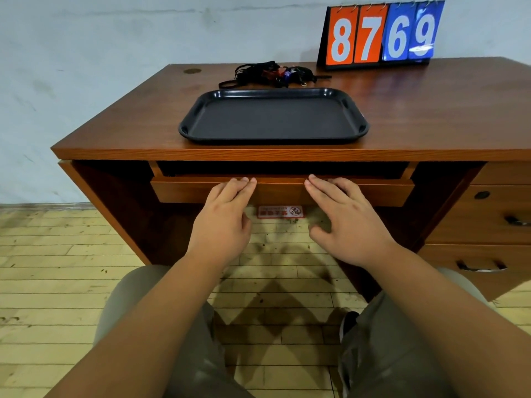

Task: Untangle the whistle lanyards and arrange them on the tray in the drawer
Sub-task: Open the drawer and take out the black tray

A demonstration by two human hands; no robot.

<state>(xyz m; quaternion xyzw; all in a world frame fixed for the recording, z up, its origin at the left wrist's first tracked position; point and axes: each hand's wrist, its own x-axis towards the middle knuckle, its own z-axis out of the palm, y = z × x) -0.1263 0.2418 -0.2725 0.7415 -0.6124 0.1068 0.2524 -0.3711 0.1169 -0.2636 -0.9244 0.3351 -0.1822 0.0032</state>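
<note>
So I'm sitting at the counter (431, 110) with both hands flat on the drawer (373, 192) front. My left hand (222, 214) has its fingers straight and together, with the tips right at the top edge of the drawer front. My right hand (344, 216) is doing the same just beside it, only its fingers are a bit more spread. Neither one is grabbing anything, they're just laid on the wood with the thumbs hanging below. The drawer sits out a little from under the counter, and there's a dark gap behind the front. It's too dark in there to see inside.

The tray (273, 116) isn't in the drawer. It's black and sits on the counter near the front edge, right above the drawer, with nothing on it. The lanyards (273, 73) are in one knotted black pile just behind the tray's far rim, with some red and blue bits mixed in. I can't make out how many there are.

Behind and to the right of that pile stands a flip scoreboard (382, 33) reading 8769, the first two digits on orange cards and the last two on blue. On my right are more drawers (488, 219) with dark handles. There's a red sticker (280, 211) low down behind my hands, and my knees show over the wood floor (57, 268).
</note>
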